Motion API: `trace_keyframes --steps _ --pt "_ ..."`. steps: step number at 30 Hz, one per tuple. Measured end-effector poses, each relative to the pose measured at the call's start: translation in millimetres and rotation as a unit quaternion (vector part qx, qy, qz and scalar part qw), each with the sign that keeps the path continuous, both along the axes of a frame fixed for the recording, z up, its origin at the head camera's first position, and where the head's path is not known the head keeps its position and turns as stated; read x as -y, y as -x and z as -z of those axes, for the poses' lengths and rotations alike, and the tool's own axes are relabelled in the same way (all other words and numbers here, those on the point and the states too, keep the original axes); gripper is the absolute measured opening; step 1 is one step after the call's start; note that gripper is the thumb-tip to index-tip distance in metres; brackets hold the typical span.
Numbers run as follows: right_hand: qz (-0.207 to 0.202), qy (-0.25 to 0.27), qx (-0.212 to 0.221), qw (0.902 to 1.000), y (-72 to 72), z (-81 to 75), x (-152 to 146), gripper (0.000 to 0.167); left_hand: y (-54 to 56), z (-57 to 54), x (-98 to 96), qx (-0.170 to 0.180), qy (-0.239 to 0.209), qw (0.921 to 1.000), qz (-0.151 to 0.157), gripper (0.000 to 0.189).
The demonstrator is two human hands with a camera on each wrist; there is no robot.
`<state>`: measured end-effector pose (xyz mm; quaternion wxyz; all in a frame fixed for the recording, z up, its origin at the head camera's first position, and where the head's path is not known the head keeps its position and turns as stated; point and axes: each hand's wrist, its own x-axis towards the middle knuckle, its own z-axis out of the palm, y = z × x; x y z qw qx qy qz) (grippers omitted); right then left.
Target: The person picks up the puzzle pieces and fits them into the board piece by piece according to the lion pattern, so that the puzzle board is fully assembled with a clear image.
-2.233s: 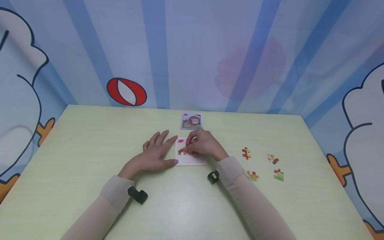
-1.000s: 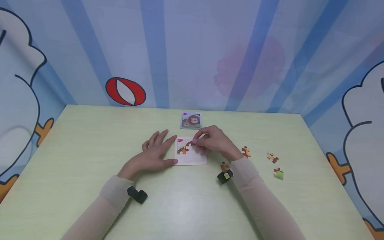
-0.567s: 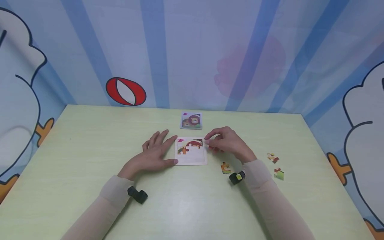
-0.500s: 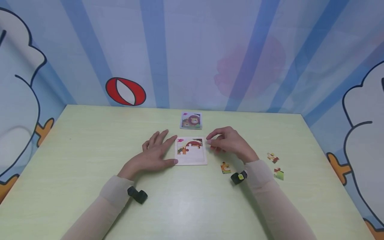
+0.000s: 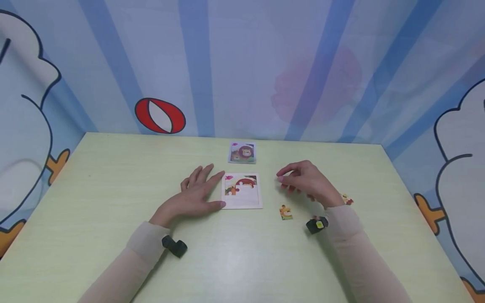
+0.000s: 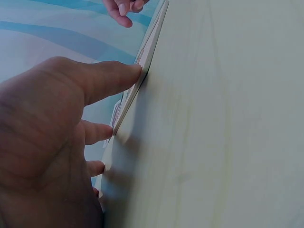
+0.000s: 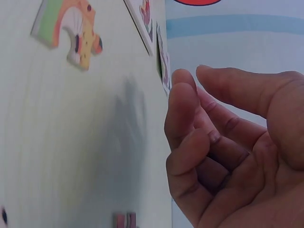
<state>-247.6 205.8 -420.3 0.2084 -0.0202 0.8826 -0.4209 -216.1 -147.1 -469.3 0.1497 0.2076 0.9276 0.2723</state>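
Note:
A square jigsaw tray (image 5: 248,201) with a white border lies mid-table, its upper part and left side filled with pieces showing a brown mane. My left hand (image 5: 195,195) rests on the table, fingers spread, thumb and index finger touching the tray's left edge. In the left wrist view the thumb (image 6: 114,78) presses that edge. My right hand (image 5: 307,181) hovers right of the tray, fingers loosely bent, nothing between them in the right wrist view. Below it lies a loose jigsaw piece (image 5: 286,212), orange and green. Another jigsaw piece (image 5: 346,199) shows beside the right wrist.
A lion picture card (image 5: 242,152) lies behind the tray. The right hand and sleeve cover other loose pieces; one piece's edge (image 7: 124,220) shows low in the right wrist view. A blue striped curtain (image 5: 242,75) stands along the table's back edge.
My right hand has let go of a piece at the tray's upper right and moved right, away from the tray. The mane pieces there are now uncovered. My left hand has stayed put.

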Motion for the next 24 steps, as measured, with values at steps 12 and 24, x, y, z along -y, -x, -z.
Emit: trace_keyframes --steps 12,24 --pt "0.015 0.005 0.008 0.9998 -9.5 -4.9 -36 0.035 -0.8 -0.6 -0.2 0.002 -0.004 1.0000 -0.001 0.090" --pt "0.033 -0.041 -0.010 0.9986 -21.5 2.4 -69 0.037 0.0 -1.2 -0.3 0.002 0.005 1.0000 -0.001 0.091"
